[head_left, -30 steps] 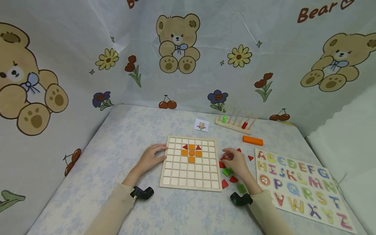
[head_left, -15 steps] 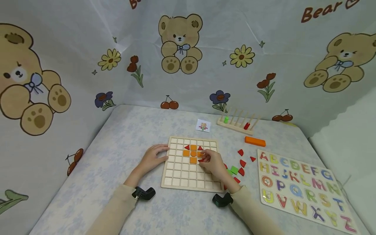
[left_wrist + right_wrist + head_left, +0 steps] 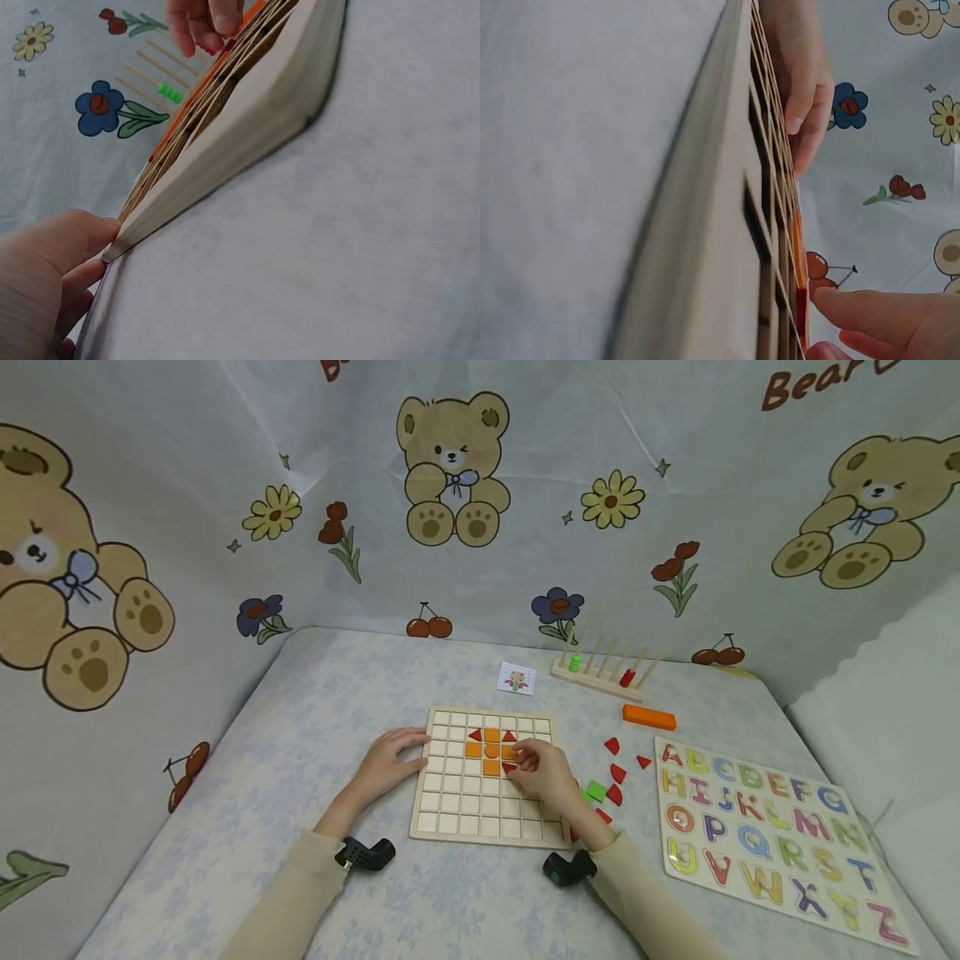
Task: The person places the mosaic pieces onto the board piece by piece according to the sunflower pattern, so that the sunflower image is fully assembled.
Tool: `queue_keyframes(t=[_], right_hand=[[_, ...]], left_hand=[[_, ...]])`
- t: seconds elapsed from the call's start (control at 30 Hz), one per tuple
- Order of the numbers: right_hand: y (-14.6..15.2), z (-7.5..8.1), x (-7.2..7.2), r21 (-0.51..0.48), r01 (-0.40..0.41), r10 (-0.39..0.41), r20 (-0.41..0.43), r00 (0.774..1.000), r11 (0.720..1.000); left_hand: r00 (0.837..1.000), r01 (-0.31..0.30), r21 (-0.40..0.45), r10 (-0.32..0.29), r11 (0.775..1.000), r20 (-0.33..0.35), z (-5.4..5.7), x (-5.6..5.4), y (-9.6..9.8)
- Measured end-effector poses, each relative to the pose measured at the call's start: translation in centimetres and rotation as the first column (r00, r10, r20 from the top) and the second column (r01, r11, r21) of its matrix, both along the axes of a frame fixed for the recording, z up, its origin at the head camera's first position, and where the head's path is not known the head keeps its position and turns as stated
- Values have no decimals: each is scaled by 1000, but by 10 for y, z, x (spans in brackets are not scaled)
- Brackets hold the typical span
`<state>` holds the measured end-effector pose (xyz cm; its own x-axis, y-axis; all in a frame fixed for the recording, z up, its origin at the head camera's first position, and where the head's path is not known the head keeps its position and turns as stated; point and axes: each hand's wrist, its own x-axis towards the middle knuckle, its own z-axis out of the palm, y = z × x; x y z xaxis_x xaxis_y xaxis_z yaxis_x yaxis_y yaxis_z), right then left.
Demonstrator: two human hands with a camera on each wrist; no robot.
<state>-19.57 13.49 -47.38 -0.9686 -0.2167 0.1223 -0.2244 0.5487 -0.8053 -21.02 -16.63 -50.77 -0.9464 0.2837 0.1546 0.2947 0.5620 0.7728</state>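
A square wooden grid board (image 3: pixel 459 806) lies on the table, its cells partly filled with orange squares (image 3: pixel 491 767), an orange disc (image 3: pixel 491 751) and small red triangles (image 3: pixel 476 736). My left hand (image 3: pixel 390 758) touches the board's left edge with fairly straight fingers; in the left wrist view the thumb meets the rim. Over the board, my right hand (image 3: pixel 542 768) pinches a red piece (image 3: pixel 509 767) at the cell right of the lowest orange square. The right wrist view shows that red piece (image 3: pixel 802 311) beside the fingertip, low in the grid. Its full outline is partly hidden.
Loose red pieces (image 3: pixel 614 794) and green squares (image 3: pixel 597 790) lie right of the board. Beyond are a picture card (image 3: pixel 517 678), a peg rack (image 3: pixel 597 682) with green and red beads, and an orange bar (image 3: pixel 649 717). An alphabet board (image 3: pixel 780 835) lies at the right.
My right hand has moved left from the loose pieces onto the board, bringing a red piece to a cell. Over the last half second it has barely moved. The left hand stays at the edge.
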Motion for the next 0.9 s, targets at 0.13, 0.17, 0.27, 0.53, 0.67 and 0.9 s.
queue_keyframes(t=[0.13,0.17,0.27,0.53,0.67,0.9], right_hand=[[36,8,-3,62,123,-121,-41,992,990],[48,10,-4,79,170,-167,-47,985,982],[86,16,-4,147,312,-309,-45,950,939],[139,9,-4,283,389,-410,17,912,877],[141,3,-5,289,383,-397,-10,918,878],[123,10,1,238,390,-393,-36,919,889]], left_hand=[[1000,2,-4,-2,1000,1,0,0,1],[1000,3,-6,-3,1000,1,0,0,1],[1000,3,-15,-3,1000,-9,0,1,0],[1000,-14,-9,14,1000,4,1,0,-2],[1000,-11,-13,11,1000,6,-1,0,-2],[1000,-5,2,5,1000,3,-4,-1,-1]])
